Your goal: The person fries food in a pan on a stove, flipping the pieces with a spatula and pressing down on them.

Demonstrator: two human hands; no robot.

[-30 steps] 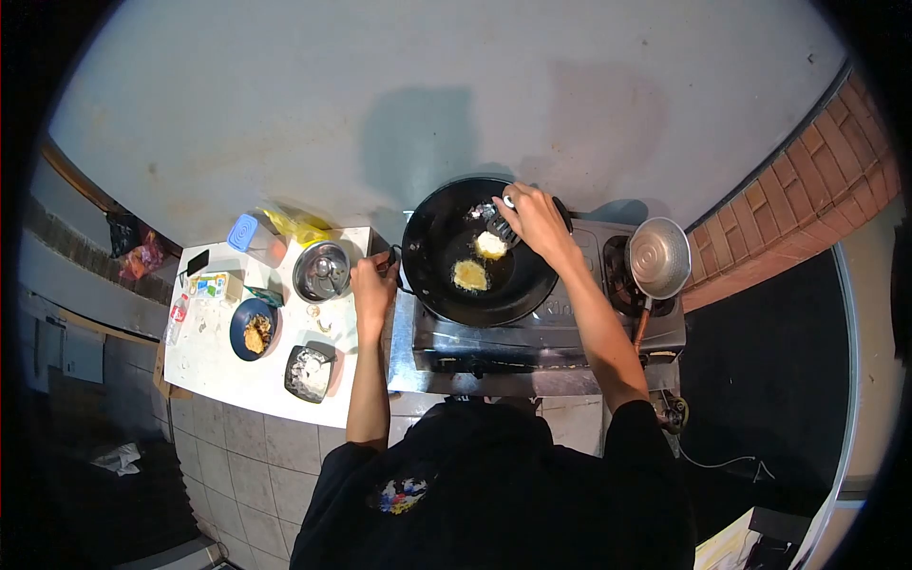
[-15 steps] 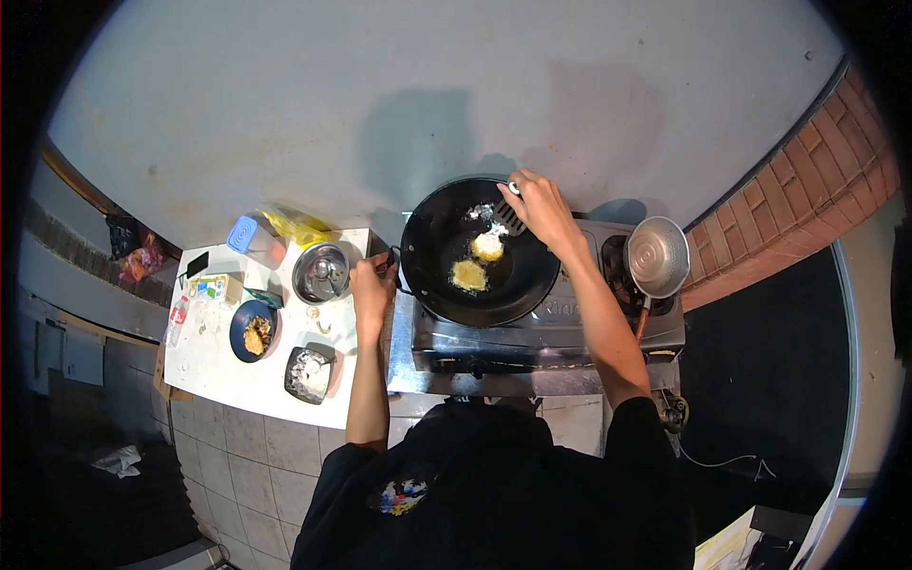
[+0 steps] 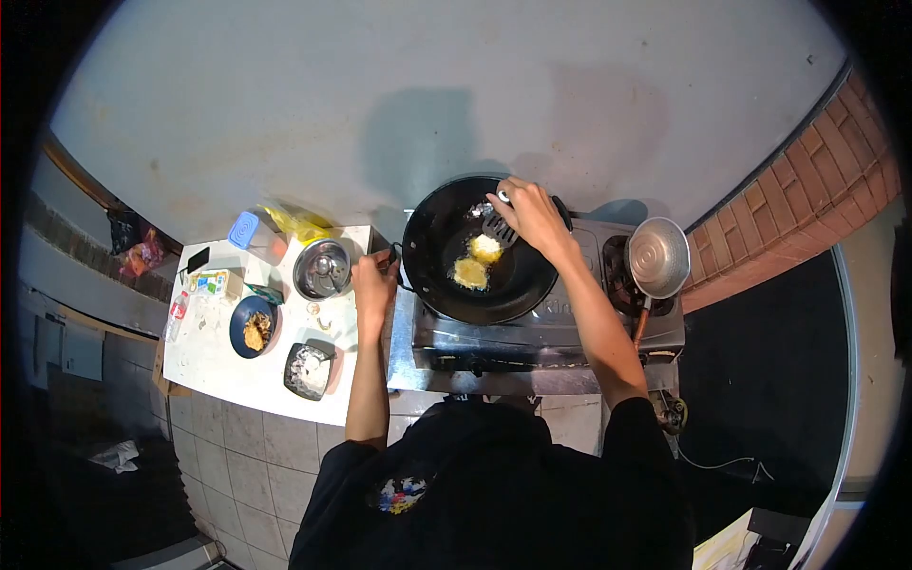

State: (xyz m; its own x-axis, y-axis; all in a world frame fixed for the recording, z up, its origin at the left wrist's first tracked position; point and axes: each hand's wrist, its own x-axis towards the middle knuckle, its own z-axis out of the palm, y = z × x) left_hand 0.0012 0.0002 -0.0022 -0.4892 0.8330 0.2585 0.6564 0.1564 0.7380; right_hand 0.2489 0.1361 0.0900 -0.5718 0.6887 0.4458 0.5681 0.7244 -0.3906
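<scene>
"In the head view, how is each grip?"

"The right hand (image 3: pixel 534 214) is closed around the handle of a slotted spatula (image 3: pixel 498 228). The left hand (image 3: pixel 373 274) is closed too, its fingers on the left handle of the black wok (image 3: pixel 521 280)."

"Is the spatula on the food?"

"Its blade is at the upper right edge of the paler piece (image 3: pixel 485 249). I can't tell if it's underneath."

"How many pieces in the wok?"

"Two: the paler one, and a golden piece (image 3: pixel 470 275) just below it, both left of the wok's middle. One wok on the stove (image 3: pixel 570 332), one spatula, and one silver pan (image 3: pixel 658 261) at the right."

"And on the bench (image 3: pixel 209 356)?"

"One steel bowl (image 3: pixel 304 261), one dark blue bowl (image 3: pixel 239 332) with browned food in it, one square black dish (image 3: pixel 328 366) with something white, and one blue-lidded container (image 3: pixel 244 231)."

"Anything different from half a second ago?"

"The right hand and the spatula have shifted a little left, so the blade is closer over the paler piece. The two pieces look nearer each other, edges about meeting. The left hand hasn't moved noticeably."
</scene>
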